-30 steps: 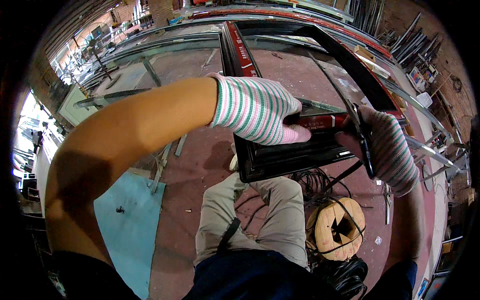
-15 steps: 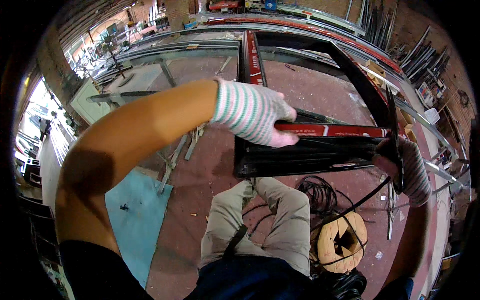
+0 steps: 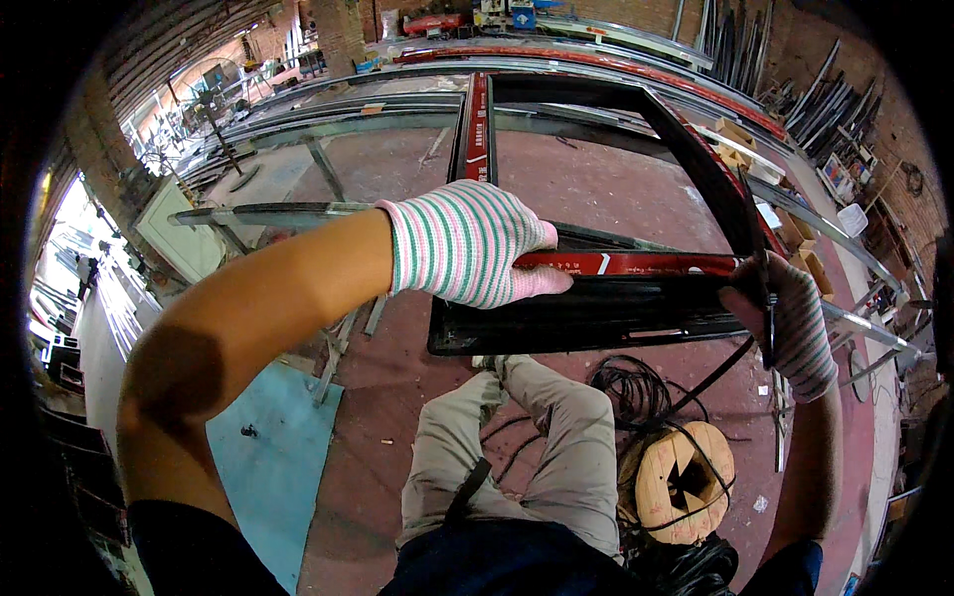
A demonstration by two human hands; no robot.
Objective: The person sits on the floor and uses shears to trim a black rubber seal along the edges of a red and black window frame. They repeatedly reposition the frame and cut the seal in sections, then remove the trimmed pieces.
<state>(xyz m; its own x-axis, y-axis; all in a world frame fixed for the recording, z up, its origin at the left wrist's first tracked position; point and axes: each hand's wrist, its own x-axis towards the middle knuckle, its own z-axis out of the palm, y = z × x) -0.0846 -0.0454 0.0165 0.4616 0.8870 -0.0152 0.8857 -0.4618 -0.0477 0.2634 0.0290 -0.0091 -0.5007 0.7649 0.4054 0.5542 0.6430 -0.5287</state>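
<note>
A black window-like frame (image 3: 586, 313) with red film on its bars lies across metal rails in front of me. My left hand (image 3: 482, 243), in a striped glove, is closed over its near bar, thumb on the near side and fingers on the far side. At the near right corner my right hand (image 3: 795, 323), gloved alike, is closed around a long, narrow dark thing (image 3: 768, 323) with a pointed upper end; its kind I cannot make out. A black rubber-like strip (image 3: 727, 370) rises from the floor toward this hand; its upper end is hidden.
Beside my right leg stands a wooden spool (image 3: 711, 449), with loose coils of black strip (image 3: 636, 387) near it. A light blue sheet (image 3: 268, 447) lies on the floor at left. Metal rails (image 3: 298, 214) run under the frame. Cardboard boxes (image 3: 735, 139) and long profiles (image 3: 596, 55) are beyond.
The frame's near end has shifted left in view, my left hand with it. My right hand has moved slightly left and up at the corner, still holding the dark thing.
</note>
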